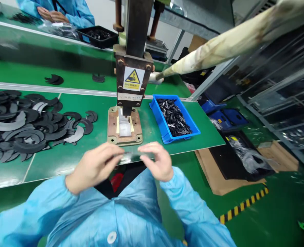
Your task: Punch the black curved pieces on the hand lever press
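Note:
My left hand point(97, 165) is at the near edge of the green table, its thumb and fingers pinched together. A thin, blurred dark sliver shows at those fingertips; its kind cannot be made out. Facing it, my right hand point(157, 160) has thumb and forefinger apart, with a gap between them. Just beyond both hands stands a press point(131, 58) with a warning label. Under its punch lies a metal base point(112, 128) carrying a pale plate point(125, 129). A blue bin point(167, 139) of small black parts sits right of the base.
Many dark curved pieces point(29, 140) are heaped on the left of the table point(64, 159). A wrapped pipe point(218, 37) slants across the upper right. Behind, a co-worker's hands point(52, 15) are near a black tray point(97, 36). Cardboard point(213, 178) lies at lower right.

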### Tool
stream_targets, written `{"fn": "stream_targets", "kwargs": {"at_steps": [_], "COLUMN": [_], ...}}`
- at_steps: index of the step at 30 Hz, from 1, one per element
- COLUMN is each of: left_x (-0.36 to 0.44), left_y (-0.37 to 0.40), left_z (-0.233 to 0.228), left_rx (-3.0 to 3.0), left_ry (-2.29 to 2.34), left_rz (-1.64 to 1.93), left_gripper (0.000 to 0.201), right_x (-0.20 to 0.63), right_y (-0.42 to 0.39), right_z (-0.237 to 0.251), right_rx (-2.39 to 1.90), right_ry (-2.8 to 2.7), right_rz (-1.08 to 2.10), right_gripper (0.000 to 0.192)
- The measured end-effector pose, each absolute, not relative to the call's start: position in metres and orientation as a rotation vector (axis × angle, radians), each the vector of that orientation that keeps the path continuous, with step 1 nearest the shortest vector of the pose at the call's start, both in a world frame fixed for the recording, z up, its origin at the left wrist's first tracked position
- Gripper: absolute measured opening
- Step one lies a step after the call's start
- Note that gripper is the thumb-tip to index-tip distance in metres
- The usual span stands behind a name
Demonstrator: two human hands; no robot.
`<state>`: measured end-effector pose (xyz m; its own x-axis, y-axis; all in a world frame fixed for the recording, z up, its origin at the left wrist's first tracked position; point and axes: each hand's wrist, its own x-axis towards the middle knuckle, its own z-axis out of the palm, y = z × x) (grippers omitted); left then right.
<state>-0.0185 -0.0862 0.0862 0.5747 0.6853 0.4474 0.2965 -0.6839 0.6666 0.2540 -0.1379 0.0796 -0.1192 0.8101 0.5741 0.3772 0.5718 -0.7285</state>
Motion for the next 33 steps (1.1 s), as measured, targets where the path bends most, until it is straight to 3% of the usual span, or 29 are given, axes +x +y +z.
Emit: {"fn": "stream_targets", "kwargs": {"at_steps": [3,5,9,12,16,20,27,33], "left_x": [-0.025,-0.026,-0.015,-0.004,0.005,0.006,0.006,-0.049], "left_y": [-0.031,0.005,0.044,0.048,0.046,0.050,0.048,0.094], "left_z": [0.079,0.073,0.065,0.065,0.073,0.074,0.073,0.093], "left_rx": [2.316,2.360,2.492,2.601,2.699,2.705,2.589,2.558], "left_ry": [1.041,1.174,1.216,1.161,1.141,1.106,1.038,1.337], "left_rz": [0.990,0.948,0.804,0.691,0.577,0.542,0.609,0.440], "left_gripper": [0.024,0.029,0.034,0.036,0.035,0.035,0.037,0.041], "right_x": [0.282,0.292,0.283,0.266,0.258,0.260,0.260,0.258], "right_y": [-0.098,-0.071,-0.041,-0.039,-0.047,-0.067,-0.082,-0.077], "right_z": [0.140,0.191,0.276,0.300,0.290,0.258,0.175,0.158], "right_rx": [-0.957,-0.840,-0.678,-0.691,-0.652,-0.705,-0.666,-0.672], "right_ry": [-1.590,-1.538,-1.618,-1.633,-1.634,-1.710,-1.686,-1.617], "right_rz": [0.208,0.105,0.210,0.247,0.269,0.230,0.004,-0.037], "right_gripper": [0.037,0.050,0.061,0.051,0.032,0.039,0.026,0.023]}}
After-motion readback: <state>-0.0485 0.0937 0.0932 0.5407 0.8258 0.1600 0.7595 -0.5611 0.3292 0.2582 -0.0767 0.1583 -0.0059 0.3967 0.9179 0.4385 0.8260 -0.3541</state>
